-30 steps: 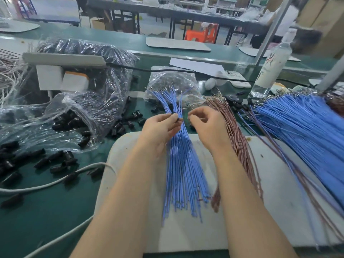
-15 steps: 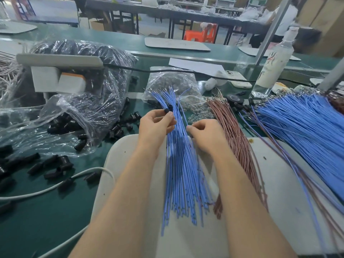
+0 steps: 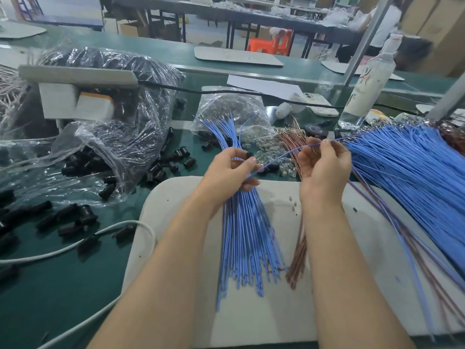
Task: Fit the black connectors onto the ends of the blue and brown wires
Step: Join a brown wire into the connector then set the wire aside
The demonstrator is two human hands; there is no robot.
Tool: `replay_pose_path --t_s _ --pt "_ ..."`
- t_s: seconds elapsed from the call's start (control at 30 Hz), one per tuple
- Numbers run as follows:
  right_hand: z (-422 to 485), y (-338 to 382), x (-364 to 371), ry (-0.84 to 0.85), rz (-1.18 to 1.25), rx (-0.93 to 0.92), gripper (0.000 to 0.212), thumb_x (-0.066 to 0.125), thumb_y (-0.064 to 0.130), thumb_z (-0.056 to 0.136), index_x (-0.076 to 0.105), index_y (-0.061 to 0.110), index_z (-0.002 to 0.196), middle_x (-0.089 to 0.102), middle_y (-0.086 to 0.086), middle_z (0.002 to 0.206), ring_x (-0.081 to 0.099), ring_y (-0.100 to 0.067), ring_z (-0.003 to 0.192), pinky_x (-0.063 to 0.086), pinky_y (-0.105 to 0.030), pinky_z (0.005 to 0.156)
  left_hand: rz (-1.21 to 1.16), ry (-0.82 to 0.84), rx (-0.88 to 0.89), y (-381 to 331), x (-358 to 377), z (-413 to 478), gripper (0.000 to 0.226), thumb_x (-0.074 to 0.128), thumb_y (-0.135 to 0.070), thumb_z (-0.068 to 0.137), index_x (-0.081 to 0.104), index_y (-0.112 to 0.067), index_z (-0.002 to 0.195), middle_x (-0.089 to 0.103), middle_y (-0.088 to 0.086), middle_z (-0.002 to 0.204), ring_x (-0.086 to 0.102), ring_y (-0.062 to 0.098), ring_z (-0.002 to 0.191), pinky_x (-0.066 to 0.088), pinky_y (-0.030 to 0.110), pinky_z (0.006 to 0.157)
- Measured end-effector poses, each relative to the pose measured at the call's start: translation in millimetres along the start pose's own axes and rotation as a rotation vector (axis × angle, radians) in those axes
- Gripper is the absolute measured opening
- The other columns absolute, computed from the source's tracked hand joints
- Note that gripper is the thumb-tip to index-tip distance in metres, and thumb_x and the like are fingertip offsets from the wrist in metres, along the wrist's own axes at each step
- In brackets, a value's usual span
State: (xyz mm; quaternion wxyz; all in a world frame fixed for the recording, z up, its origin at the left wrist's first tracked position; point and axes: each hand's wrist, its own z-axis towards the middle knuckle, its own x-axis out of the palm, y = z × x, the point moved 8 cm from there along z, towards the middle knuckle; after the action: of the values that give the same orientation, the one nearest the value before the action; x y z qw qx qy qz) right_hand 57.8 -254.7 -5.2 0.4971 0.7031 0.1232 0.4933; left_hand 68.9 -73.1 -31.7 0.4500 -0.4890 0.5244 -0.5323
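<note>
Now the right hand (image 3: 324, 172) is no longer close beside the left hand (image 3: 231, 172) at the top of the bundle, as it was a moment ago. It stands further to the right and a little higher, and its thumb and fingers pinch a single blue wire (image 3: 286, 155). This wire stretches from the left hand up to the right one. The left hand has its fingers curled round the bundle of blue wires (image 3: 245, 235), as before, and a small black connector (image 3: 249, 154) shows at its fingertips. I judge that one wire is being drawn out of the bundle so that its end can go into that connector; whether the end already sits inside it I cannot tell. The bundle lies on the white pad (image 3: 264, 311), with the brown wires (image 3: 299, 253) just beside it. The loose black connectors (image 3: 83, 217) wait on the green counter (image 3: 63, 285) at the left, near the plastic bag (image 3: 120, 137).
</note>
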Motion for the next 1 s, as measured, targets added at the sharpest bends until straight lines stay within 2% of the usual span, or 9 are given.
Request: replay_pose_path --t_s 0.1,0.2,0.27,0.33,0.4,0.5,0.57,0.83,1.0 --pt "0 -10 12 0.105 0.007 0.078 0.007 0.047 0.004 0.097 0.052 0.009 0.097 0.063 -0.004 0.078 0.058 -0.006 0.054 0.052 -0.018 0.057 0.027 -0.021 0.037 -6 -3 -1 0.004 0.055 -0.016 0.096 0.052 -0.014 0.097 0.074 -0.002 0.082 0.040 0.007 0.048 0.038 0.019 0.051" --pt "-15 -33 38 0.397 -0.286 0.158 0.018 0.048 0.001 0.096 0.059 0.010 0.084 0.065 -0.002 0.073 0.060 -0.005 0.054 0.051 -0.017 0.054 0.052 -0.101 0.077 -10 -6 -1 0.009 0.055 -0.015 0.095 0.052 -0.010 0.102 0.070 0.002 0.081 0.039 0.008 0.050 0.038 0.024 0.058" --pt "-26 -47 47 0.518 -0.438 0.167 0.021 0.048 0.002 0.096 0.061 0.010 0.082 0.065 -0.002 0.071 0.066 -0.006 0.059 0.050 -0.017 0.056 0.097 -0.152 0.110 -12 -8 -2 0.008 0.056 -0.015 0.095 0.053 -0.011 0.100 0.067 0.005 0.084 0.044 0.005 0.052 0.040 0.025 0.063" --pt "-23 -44 45 0.465 -0.476 0.102 0.021 0.050 0.005 0.096 0.061 0.013 0.080 0.064 -0.001 0.071 0.065 -0.007 0.062 0.050 -0.018 0.060 0.127 -0.175 0.149 -14 -10 -3 0.005 0.057 -0.016 0.094 0.052 -0.015 0.095 0.067 0.000 0.083 0.048 0.001 0.055 0.042 0.022 0.065" --pt "-12 -29 34 0.313 -0.454 -0.009 0.023 0.051 0.008 0.096 0.059 0.016 0.077 0.063 0.000 0.071 0.061 -0.009 0.065 0.051 -0.022 0.066 0.214 -0.213 0.198 -16 -15 -3 0.007 0.060 -0.018 0.093 0.054 -0.017 0.096 0.066 -0.003 0.087 0.054 0.001 0.069 0.044 0.017 0.071" --pt "-3 -9 21 0.189 -0.428 -0.129 0.020 0.049 0.010 0.097 0.058 0.016 0.081 0.063 -0.001 0.074 0.062 -0.007 0.065 0.052 -0.020 0.065 0.329 -0.283 0.259 -19 -23 -5 0.008 0.063 -0.016 0.090 0.057 -0.018 0.096 0.062 -0.012 0.088 0.058 -0.001 0.082 0.045 0.009 0.075" --pt "-5 -3 20 0.181 -0.442 -0.186 0.019 0.048 0.011 0.098 0.059 0.016 0.083 0.065 0.000 0.075 0.063 -0.006 0.065 0.053 -0.019 0.065 0.364 -0.311 0.289 -20 -25 -6 0.010 0.065 -0.014 0.089 0.057 -0.019 0.092 0.060 -0.016 0.084 0.057 -0.003 0.080 0.044 0.006 0.073" --pt "-19 4 33 0.209 -0.487 -0.332 0.018 0.049 0.011 0.098 0.056 0.016 0.082 0.064 0.001 0.074 0.061 0.002 0.060 0.051 -0.017 0.065 0.424 -0.334 0.345 -21 -22 -6 0.019 0.066 -0.005 0.086 0.056 -0.021 0.088 0.059 -0.017 0.081 0.058 -0.001 0.079 0.046 0.007 0.075" --pt "-22 7 35 0.204 -0.521 -0.386 0.017 0.049 0.011 0.098 0.054 0.016 0.082 0.063 0.002 0.073 0.060 0.003 0.060 0.050 -0.016 0.065 0.466 -0.303 0.365 -21 -18 -6 0.014 0.063 -0.004 0.087 0.061 -0.017 0.093 0.063 -0.006 0.088 0.058 0.000 0.081 0.045 0.004 0.077"
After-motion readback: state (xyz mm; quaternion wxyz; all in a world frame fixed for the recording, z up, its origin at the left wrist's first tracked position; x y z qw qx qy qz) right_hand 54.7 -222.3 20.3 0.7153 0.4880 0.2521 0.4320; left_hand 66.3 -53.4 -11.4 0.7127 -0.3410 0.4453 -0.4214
